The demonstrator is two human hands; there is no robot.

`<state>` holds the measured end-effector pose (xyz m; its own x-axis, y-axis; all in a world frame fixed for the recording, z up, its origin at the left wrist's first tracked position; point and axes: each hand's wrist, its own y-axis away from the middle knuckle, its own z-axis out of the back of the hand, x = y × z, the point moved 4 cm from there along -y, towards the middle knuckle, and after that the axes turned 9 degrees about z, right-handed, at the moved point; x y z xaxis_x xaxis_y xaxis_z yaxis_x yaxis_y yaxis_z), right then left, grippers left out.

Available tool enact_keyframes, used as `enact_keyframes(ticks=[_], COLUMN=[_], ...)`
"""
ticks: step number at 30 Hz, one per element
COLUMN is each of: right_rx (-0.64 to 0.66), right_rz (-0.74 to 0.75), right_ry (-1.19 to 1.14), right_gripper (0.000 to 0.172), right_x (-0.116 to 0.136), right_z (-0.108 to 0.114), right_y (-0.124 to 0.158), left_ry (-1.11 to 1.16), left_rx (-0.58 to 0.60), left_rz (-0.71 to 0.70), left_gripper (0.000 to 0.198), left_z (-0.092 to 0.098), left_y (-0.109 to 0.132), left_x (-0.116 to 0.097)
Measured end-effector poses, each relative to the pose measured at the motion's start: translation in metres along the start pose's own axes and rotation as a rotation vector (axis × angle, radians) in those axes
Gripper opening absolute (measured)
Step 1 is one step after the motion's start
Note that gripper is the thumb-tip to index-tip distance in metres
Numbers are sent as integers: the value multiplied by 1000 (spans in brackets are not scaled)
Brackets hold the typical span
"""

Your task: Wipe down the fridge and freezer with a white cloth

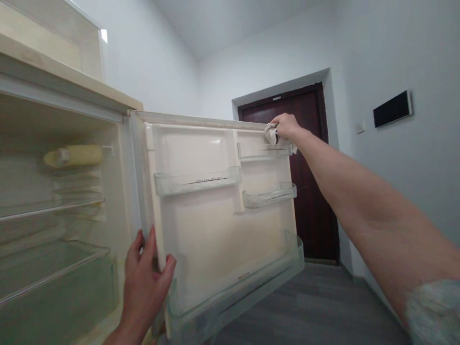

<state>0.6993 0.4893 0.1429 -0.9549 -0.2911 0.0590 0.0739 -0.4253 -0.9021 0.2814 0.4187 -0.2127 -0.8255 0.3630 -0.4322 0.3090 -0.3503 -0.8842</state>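
A white fridge door (215, 225) stands swung open in front of me, its inner side with several clear door shelves facing me. My right hand (285, 125) reaches to the door's top far corner and presses a small white cloth (271, 134) against the rim above the upper right shelf (264, 152). My left hand (145, 278) grips the hinge-side edge of the door low down, fingers wrapped around it.
The fridge interior (53, 215) at left has glass shelves and a yellowish light cover (74, 155). A dark wooden room door (312, 191) stands behind the fridge door. A black panel (391, 109) hangs on the right wall. Grey floor lies below.
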Motion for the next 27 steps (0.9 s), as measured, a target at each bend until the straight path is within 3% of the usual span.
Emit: enact_keyframes(ticks=[5, 8, 11, 17, 20, 23, 27], right_rx=[-54, -35, -12, -8, -54, -64, 185], right_rz=[-163, -80, 99, 558, 672, 618, 455], right_ry=[67, 47, 6, -117, -255, -319, -275], right_gripper=[30, 31, 34, 35, 39, 38, 27], right_x=[-2, 22, 76, 230, 279, 291, 285], right_z=[1, -1, -11, -43, -50, -58, -74], right_y=[-6, -6, -5, 7, 26, 49, 61], left_ry=[4, -1, -5, -10, -14, -2, 26], left_rx=[-1, -3, 2, -7, 3, 20, 42], left_rz=[2, 2, 0, -9, -16, 6, 20], left_gripper=[68, 66, 64, 67, 68, 70, 71], left_z=[-1, -1, -2, -6, -6, -4, 0], left_y=[1, 1, 1, 3, 4, 5, 4], left_x=[0, -3, -7, -10, -12, -12, -11])
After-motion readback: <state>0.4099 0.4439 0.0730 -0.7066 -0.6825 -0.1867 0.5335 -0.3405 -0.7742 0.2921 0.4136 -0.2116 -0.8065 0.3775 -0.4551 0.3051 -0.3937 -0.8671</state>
